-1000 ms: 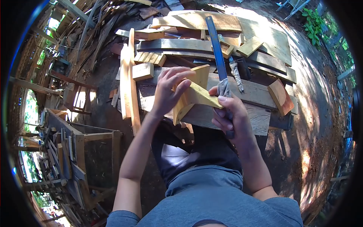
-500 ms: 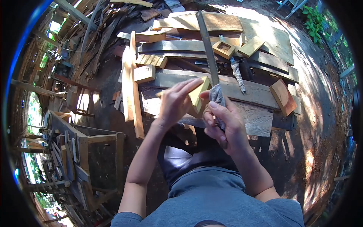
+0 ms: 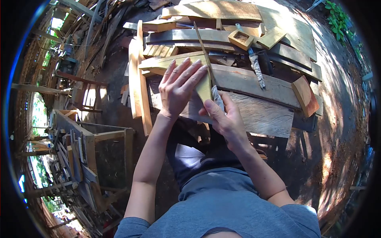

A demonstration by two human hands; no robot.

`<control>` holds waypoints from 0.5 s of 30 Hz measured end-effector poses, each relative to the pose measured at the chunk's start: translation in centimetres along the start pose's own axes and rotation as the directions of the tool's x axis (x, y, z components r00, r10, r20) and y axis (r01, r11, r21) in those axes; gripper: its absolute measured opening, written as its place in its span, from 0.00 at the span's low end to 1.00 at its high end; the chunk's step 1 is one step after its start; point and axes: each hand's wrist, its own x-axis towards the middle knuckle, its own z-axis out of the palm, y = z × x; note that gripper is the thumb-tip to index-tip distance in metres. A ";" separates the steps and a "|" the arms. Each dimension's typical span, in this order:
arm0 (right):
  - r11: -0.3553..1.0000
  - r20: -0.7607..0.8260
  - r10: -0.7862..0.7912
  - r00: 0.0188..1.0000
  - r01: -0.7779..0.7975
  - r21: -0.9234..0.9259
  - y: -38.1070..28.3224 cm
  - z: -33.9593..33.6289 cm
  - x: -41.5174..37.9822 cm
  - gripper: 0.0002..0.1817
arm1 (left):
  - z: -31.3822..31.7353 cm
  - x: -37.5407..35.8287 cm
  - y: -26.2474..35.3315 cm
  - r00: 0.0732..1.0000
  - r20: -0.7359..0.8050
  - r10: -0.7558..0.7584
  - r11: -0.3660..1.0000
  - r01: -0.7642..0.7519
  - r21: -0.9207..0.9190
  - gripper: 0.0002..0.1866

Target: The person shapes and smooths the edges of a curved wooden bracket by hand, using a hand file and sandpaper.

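Pale wooden piece [image 3: 204, 90], broad at its right end and tapering to a narrow tail on the left, sits over the near part of the plank desk [image 3: 270, 123], just in front of the person's body. Left hand [image 3: 177, 89] lies across its face, fingers straight and slightly spread, pointing up and to the right; the thumb is hidden, so I cannot tell whether it pinches the wood from beneath. Right hand [image 3: 228, 119] is curled around the grey cloth-wrapped handle of a long-bladed tool [image 3: 210, 71], its thumb beside the lower corner of the wood. The blade rises from that fist along the wood's right edge, its tip pointing up and a little left; whether it touches the wood is not clear. Seen almost edge-on, it presents too thin a side for any maker's mark to be read. Beyond the hands lie a block with a square hollow [image 3: 241, 39], a flat pale block [image 3: 272, 37] next to it, and a second tool with a pale wrapped handle [image 3: 257, 71]. A reddish-brown chunk [image 3: 304, 95] stands tilted near the right end. To the left, two long light strips [image 3: 137, 85] run lengthwise, near a grooved block [image 3: 160, 50]. One wide board [image 3: 214, 10] spans the far side.
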 end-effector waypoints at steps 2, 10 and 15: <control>0.995 0.054 0.031 0.998 -0.036 0.092 0.0 0.5 0.5 0.18 | 0.1 -0.6 0.5 0.998 0.028 -0.055 0.998 0.055 -0.005 0.25; 1.000 0.176 -0.010 0.984 0.007 0.017 -0.4 0.5 0.0 0.13 | 0.3 -6.3 7.8 0.491 -0.321 -0.810 0.570 0.530 -0.629 0.40; 0.989 0.246 0.067 0.967 -0.096 0.110 0.8 1.9 -0.2 0.12 | -1.9 -6.5 11.2 0.162 0.136 -0.977 -0.096 0.234 -0.968 0.26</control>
